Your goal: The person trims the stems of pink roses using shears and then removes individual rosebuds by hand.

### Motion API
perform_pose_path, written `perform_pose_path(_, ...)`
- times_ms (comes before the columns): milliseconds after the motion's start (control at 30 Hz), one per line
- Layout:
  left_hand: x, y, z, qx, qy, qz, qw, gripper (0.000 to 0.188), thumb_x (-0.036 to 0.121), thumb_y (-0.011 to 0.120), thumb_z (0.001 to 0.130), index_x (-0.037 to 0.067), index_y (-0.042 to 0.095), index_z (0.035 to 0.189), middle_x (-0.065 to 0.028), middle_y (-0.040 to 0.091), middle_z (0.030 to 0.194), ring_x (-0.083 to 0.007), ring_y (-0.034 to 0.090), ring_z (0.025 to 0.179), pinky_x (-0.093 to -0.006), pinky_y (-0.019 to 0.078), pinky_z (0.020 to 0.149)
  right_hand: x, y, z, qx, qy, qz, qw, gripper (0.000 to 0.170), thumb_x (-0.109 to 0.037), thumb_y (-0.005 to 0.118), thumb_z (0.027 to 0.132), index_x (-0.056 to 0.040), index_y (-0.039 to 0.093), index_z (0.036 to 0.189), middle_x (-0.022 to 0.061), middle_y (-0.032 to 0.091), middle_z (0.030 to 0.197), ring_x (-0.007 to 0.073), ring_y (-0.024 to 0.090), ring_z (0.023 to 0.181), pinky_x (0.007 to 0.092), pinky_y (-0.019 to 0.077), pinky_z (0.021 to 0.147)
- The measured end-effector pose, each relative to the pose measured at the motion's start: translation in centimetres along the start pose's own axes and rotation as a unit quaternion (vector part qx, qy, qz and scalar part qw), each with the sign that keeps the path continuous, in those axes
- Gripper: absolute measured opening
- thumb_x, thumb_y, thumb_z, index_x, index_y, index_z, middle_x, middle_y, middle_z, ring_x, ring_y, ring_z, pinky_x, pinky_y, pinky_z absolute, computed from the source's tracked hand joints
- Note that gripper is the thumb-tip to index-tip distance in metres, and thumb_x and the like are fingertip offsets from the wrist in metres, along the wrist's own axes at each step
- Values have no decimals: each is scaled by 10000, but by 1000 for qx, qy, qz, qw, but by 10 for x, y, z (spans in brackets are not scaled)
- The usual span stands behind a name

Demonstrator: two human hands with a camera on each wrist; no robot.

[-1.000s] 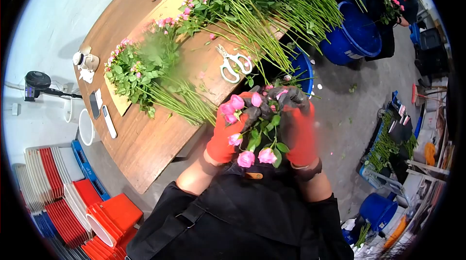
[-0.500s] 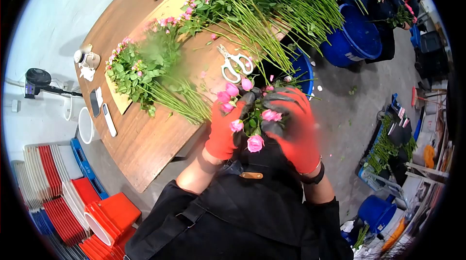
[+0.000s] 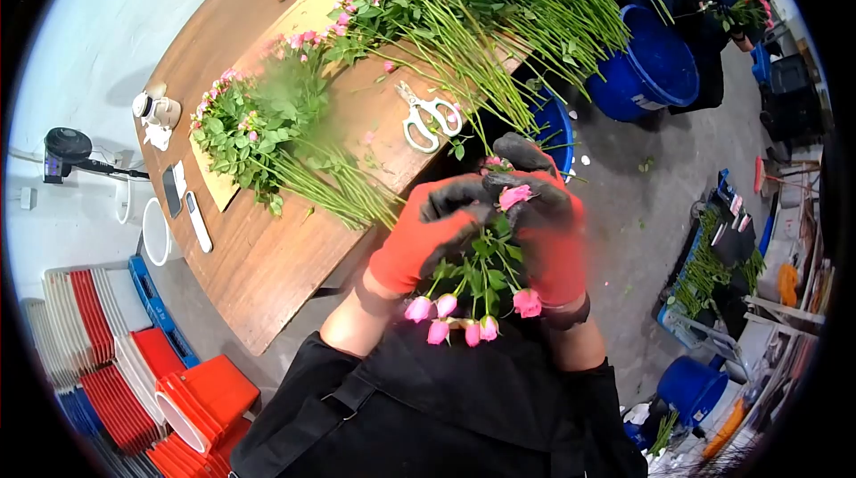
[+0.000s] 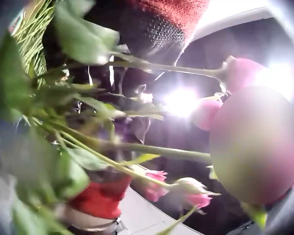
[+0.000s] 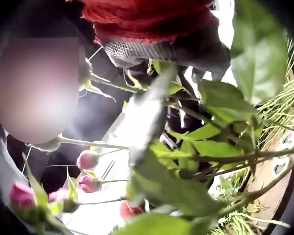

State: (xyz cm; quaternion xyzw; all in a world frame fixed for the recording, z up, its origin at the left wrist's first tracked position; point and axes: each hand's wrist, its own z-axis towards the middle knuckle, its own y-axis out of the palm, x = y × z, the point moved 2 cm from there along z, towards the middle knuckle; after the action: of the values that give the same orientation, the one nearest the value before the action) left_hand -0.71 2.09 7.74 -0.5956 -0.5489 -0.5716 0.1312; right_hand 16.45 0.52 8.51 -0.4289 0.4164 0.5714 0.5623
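Observation:
Both hands wear red gloves with dark grey palms and meet in front of the chest. Between them a spray of pink roses hangs with its blooms towards the black apron. My left hand bends its fingers and thumb around the upper stems. On the other side my right hand grips the spray near its top, with one pink bloom at its fingers. Green leaves fall below the hands. Blooms and stems fill the left wrist view; leaves partly cover the hand in the right wrist view.
On the wooden table lie bundled roses, long cut stems and white-handled scissors. Blue buckets stand beyond its edge, near another person. Red crates are stacked at lower left.
The blooms have swung from above the left hand down towards the apron, so the spray now hangs below both hands. The right hand rose and closed in beside the left.

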Motion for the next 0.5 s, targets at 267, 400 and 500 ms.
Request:
perform_pose_path(267, -10, 0, 3, 123, 243, 132, 953, 291, 59, 688, 752, -32, 683, 1028, -87, 641, 1054, -172, 584, 1001, -309, 463, 868, -1, 11, -1, 48, -5, 27, 998, 460, -117, 784, 750, -2, 648, 1175, 139, 614, 1244, 283, 544, 1198, 367, 413, 1010)
perform_pose_path(400, -14, -3, 3, 187, 317, 292, 883, 302, 61, 708, 692, 21, 701, 991, -122, 643, 1021, -262, 598, 952, -343, 477, 845, -1, 15, -7, 70, -15, -21, 997, 390, -44, 747, 739, 3, 633, 1109, 145, 614, 1200, 298, 565, 1149, 388, 419, 1007)
perform_pose_path(500, -9, 6, 1, 224, 335, 333, 852, 298, 55, 709, 674, 23, 696, 970, -130, 647, 993, -302, 593, 926, -373, 483, 835, -3, 11, -10, 25, -25, -55, 998, 311, -48, 592, 858, 20, 587, 1161, 179, 591, 1233, 314, 546, 1197, 422, 400, 1043)
